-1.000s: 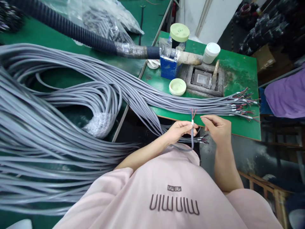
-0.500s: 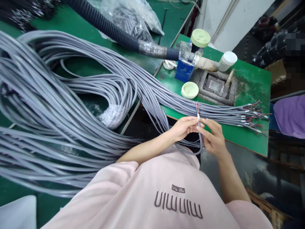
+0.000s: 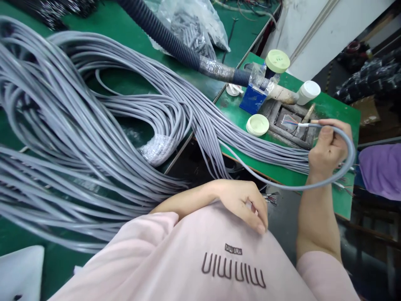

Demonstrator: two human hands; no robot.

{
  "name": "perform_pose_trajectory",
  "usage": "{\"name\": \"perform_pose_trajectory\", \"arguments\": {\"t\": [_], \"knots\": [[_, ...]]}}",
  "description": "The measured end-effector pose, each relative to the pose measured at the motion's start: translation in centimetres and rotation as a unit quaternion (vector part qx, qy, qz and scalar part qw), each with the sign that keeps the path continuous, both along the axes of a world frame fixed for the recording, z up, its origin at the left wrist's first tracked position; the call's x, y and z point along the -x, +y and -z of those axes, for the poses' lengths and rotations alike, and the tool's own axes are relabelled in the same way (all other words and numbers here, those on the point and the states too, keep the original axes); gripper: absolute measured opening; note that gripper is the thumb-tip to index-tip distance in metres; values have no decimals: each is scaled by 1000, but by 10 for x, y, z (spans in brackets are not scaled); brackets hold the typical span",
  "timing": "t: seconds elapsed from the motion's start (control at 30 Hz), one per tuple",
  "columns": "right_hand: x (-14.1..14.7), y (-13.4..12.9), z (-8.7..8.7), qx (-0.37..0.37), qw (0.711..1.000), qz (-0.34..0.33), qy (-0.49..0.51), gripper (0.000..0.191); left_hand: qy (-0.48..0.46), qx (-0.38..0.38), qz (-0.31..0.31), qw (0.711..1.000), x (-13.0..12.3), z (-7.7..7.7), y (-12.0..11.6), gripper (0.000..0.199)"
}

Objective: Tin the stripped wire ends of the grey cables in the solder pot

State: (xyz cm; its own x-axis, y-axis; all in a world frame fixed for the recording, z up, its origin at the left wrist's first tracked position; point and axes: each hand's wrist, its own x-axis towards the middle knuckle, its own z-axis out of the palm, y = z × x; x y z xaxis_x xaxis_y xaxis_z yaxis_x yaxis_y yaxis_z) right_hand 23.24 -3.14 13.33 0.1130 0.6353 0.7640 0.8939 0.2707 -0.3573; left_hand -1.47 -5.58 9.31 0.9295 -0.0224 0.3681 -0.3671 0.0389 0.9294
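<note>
a single grey cable [image 3: 313, 187] is curving in a smooth bend round the right hand [image 3: 327, 146], which is gripping it near its end. a white band [image 3: 303, 125] is circling that end, and thin red, blue and pale wires [image 3: 291, 122] are sticking out leftward over the grimy square pot [image 3: 273, 109], which is sitting on the green desk [image 3: 341, 113].

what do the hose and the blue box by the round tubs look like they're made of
Hose: probably flexible plastic, dark and semi-matte, judging by its ribs and bend. Blue box: perhaps painted metal or plastic; its smooth colour leaves that open.
</note>
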Motion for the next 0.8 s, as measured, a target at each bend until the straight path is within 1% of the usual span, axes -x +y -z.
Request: {"name": "perform_pose_trajectory", "arguments": {"t": [0.03,0.07,0.1,0.13,0.17,0.2,0.23,0.3,0.33,0.4,0.57,0.8], "knots": [[0,9,-2,18,1000,-3,2,27,7,-63,-38,997,-6,9,-1,25],[0,17,-3,35,999,-8,4,28,12,-131,-118,984,-14,19,-2,25],[2,24,-4,49,999,-18,2,29,27,-192,-208,959,-21,31,-1,26],[5,30,-6,61,998,-30,-3,29,41,-243,-285,926,-28,44,0,27],[8,36,-7,73,996,-44,-12,29,55,-280,-349,893,-34,57,3,28],[10,42,-9,85,994,-60,-23,28,62,-305,-401,862,-38,68,7,29],[13,47,-10,97,992,-75,-34,27,63,-325,-433,838,-41,78,10,29],[16,57,-11,125,985,-104,-51,25,51,-368,-454,810,-42,92,17,26],[17,61,-11,139,982,-118,-58,24,49,-385,-458,800,-42,96,18,25],[18,70,-9,159,974,-143,-73,24,48,-408,-459,787,-42,99,20,24],[22,87,0,199,958,-166,-118,24,48,-410,-462,785,-43,97,17,26],[28,96,9,244,942,-140,-182,25,40,-409,-471,781,-42,95,18,28]]}}
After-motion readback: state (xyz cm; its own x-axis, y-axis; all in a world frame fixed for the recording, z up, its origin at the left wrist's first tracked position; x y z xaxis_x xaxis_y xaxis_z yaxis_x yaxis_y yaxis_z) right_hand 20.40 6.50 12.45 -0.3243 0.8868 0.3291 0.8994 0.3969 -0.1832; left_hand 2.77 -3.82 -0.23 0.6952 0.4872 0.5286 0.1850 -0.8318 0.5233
